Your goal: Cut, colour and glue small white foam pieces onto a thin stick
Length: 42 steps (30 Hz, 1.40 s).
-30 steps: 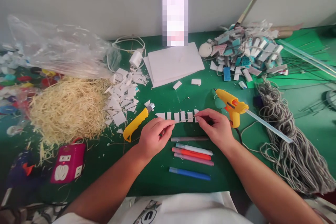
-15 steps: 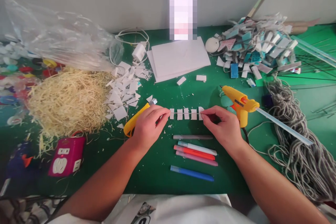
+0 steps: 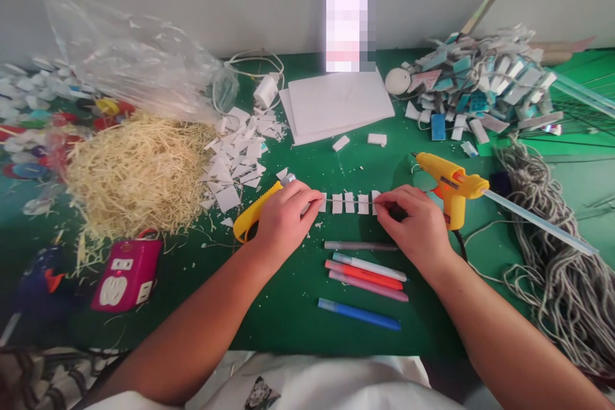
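Note:
My left hand (image 3: pixel 287 214) and my right hand (image 3: pixel 416 224) pinch the two ends of a thin, straight string (image 3: pixel 356 202). It stretches level across a row of several small white pieces (image 3: pixel 337 209) on the green table. The end pieces lie right by my fingertips, partly covered by them. Under my left wrist lies a yellow utility knife (image 3: pixel 254 210), partly hidden. A yellow glue gun (image 3: pixel 451 186) with a clear glue stick lies just beyond my right hand. Several marker pens, among them a red one (image 3: pixel 364 275) and a blue one (image 3: pixel 359 314), are nearer to me.
White sheets (image 3: pixel 341 106) lie at the back below a blurred upright screen (image 3: pixel 348 13). Shredded straw (image 3: pixel 139 176), white scraps (image 3: pixel 235 163) and a magenta power socket (image 3: pixel 127 274) are left. A heap of white and blue pieces (image 3: pixel 485 86) and grey yarn (image 3: pixel 542 256) are right.
The whole view has shifted, so things sit farther right in the picture. Both hands keep their pinch on the string over the white pieces, with little visible movement.

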Available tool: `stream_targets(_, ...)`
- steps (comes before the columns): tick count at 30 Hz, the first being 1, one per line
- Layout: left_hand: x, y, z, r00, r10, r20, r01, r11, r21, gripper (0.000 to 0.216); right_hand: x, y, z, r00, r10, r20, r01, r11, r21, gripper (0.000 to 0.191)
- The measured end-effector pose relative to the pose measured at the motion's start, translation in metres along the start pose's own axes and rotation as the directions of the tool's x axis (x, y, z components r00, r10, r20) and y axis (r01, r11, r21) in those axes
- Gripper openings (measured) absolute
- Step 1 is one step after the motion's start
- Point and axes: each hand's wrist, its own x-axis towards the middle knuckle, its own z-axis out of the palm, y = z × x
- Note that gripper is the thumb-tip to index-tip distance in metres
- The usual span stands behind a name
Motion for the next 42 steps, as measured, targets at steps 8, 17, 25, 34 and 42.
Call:
stream_targets(8,-0.002,0.001,0.001,1.0,0.01,0.012,-0.01,0.999,0.035,0.016,-0.001,0.0,0.0,1.0,-0.006,0.0,0.006,0.999,-0.033,0.015)
stream_targets(17,-0.003,0.001,0.0,0.998,0.025,0.058,-0.031,0.995,0.099,0.017,-0.002,0.0,0.0,1.0,0.013,-0.002,-0.013,0.999,0.038,0.017)
stream_targets(25,-0.002,0.008,-0.006,0.999,0.007,0.036,-0.013,0.985,0.171,0.012,-0.005,-0.001,-0.001,0.999,0.018,0.03,-0.02,0.998,0.064,0.018)
stream_targets(34,0.003,-0.008,-0.03,0.998,-0.058,0.039,0.045,0.961,0.275,0.023,-0.005,0.001,-0.001,0.999,-0.03,0.024,0.029,0.999,0.026,0.018)
stream_targets(42,0.002,-0.004,-0.025,0.999,0.034,0.006,-0.034,0.974,0.223,0.021,-0.006,0.0,-0.002,0.998,-0.064,-0.003,0.064,0.998,-0.029,0.023)
